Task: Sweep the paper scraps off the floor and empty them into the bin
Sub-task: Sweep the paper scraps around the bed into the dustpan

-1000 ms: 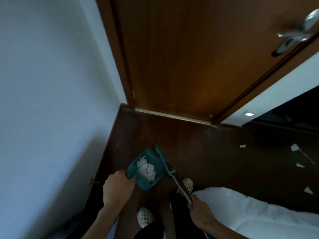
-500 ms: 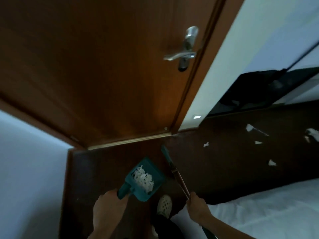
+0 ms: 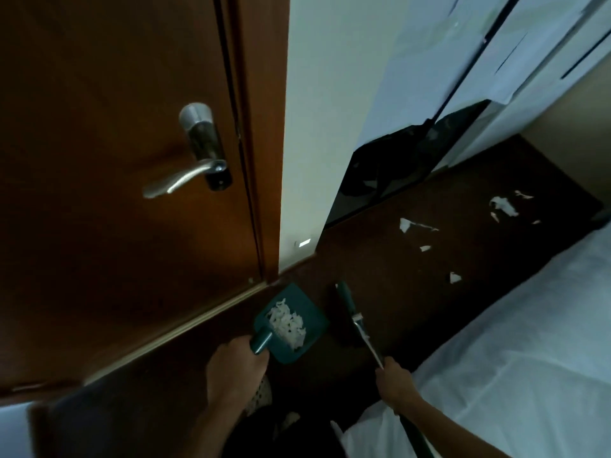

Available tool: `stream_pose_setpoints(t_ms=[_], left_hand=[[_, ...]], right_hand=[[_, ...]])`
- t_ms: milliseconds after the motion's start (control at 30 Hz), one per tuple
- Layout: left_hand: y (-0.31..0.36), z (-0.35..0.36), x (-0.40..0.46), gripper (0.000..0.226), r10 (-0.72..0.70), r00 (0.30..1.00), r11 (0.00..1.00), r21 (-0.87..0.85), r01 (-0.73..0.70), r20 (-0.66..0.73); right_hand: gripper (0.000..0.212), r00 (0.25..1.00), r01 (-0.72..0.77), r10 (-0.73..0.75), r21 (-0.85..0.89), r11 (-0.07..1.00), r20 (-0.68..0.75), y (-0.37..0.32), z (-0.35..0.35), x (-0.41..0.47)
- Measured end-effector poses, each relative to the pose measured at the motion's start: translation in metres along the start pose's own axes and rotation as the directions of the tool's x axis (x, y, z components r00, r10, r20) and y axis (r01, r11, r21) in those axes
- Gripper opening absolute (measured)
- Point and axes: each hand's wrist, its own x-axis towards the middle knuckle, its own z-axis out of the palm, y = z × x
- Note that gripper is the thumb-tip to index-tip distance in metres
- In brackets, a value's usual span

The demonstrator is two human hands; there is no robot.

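My left hand [image 3: 233,368] grips the handle of a teal dustpan [image 3: 309,320], held above the dark floor near the door. A heap of white paper scraps [image 3: 287,322] lies inside the pan. My right hand [image 3: 395,381] grips the thin shaft of a broom [image 3: 358,322], whose teal head points toward the door. Several loose white scraps lie on the dark wooden floor to the right: one scrap [image 3: 404,224], another scrap [image 3: 455,278] and a crumpled cluster [image 3: 504,206] farther off. No bin is in view.
A brown wooden door [image 3: 109,200] with a metal lever handle [image 3: 185,178] fills the left. A white wall [image 3: 317,120] stands beside it, then a dark glossy panel [image 3: 390,173]. A bed with a white sheet [image 3: 515,342] takes up the lower right.
The view has swung to the right, bringing the door handle, more floor and more scraps into sight. Both hands keep the dustpan and broom, which shifted slightly right in the picture.
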Motion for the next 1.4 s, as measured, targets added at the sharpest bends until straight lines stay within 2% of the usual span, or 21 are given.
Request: stream_pose_setpoints(t_ms=[100, 233, 433, 533, 633, 733, 800, 867, 900, 1033, 1200, 1400], left_hand=[[0.027, 0.006, 0.034, 0.023, 0.069, 0.997, 0.996, 0.047, -0.071, 0.029], [0.071, 0.012, 0.071, 0.027, 0.126, 0.992, 0.981, 0.15, -0.126, 0.011], [0.131, 0.039, 0.107, 0.029, 0.14, 0.99, 0.971, 0.198, -0.135, -0.011], [0.171, 0.053, 0.124, 0.022, 0.127, 0.991, 0.965, 0.236, -0.115, -0.035], [0.203, 0.063, 0.134, 0.018, 0.102, 0.993, 0.964, 0.253, -0.082, -0.068], [0.235, 0.074, 0.14, 0.02, 0.067, 0.996, 0.972, 0.227, -0.053, -0.056], [0.256, 0.078, 0.142, 0.019, 0.077, 0.996, 0.967, 0.247, -0.065, -0.043], [0.274, 0.082, 0.145, 0.02, 0.104, 0.994, 0.959, 0.267, -0.094, -0.023], [0.282, 0.084, 0.146, 0.021, 0.115, 0.993, 0.955, 0.279, -0.106, -0.015], [0.317, 0.093, 0.153, 0.021, 0.196, 0.98, 0.935, 0.297, -0.195, 0.027], [0.372, 0.111, 0.173, 0.027, 0.257, 0.966, 0.938, 0.234, -0.257, 0.032], [0.46, 0.131, 0.211, 0.032, 0.344, 0.933, 0.91, 0.207, -0.358, 0.105]], right_hand=[[0.03, 0.999, -0.042, 0.044, 0.054, 0.998, -0.02, -0.007, -0.02, 0.028], [0.033, 0.997, -0.073, 0.075, 0.162, 0.984, -0.006, -0.014, -0.045, 0.059], [0.033, 0.997, -0.077, 0.072, 0.141, 0.987, 0.041, -0.01, -0.086, 0.116], [0.036, 0.993, -0.073, 0.064, 0.094, 0.993, 0.097, 0.002, -0.098, 0.139], [0.033, 0.974, 0.027, -0.026, 0.002, 1.0, 0.224, 0.02, -0.103, 0.142], [0.023, 0.95, 0.055, -0.079, 0.088, 0.995, 0.303, 0.049, -0.111, 0.137], [0.013, 0.953, 0.056, -0.11, 0.191, 0.98, 0.281, 0.069, -0.122, 0.135], [0.02, 0.955, 0.064, -0.139, 0.277, 0.959, 0.262, 0.09, -0.14, 0.132], [0.022, 0.954, 0.076, -0.157, 0.297, 0.952, 0.257, 0.099, -0.15, 0.129], [0.008, 0.963, 0.105, -0.181, 0.336, 0.936, 0.202, 0.132, -0.187, 0.131], [0.024, 0.992, 0.072, -0.108, 0.387, 0.919, 0.073, 0.145, -0.23, 0.152], [0.026, 0.997, -0.064, 0.08, 0.483, 0.873, -0.013, 0.153, -0.29, 0.204]])
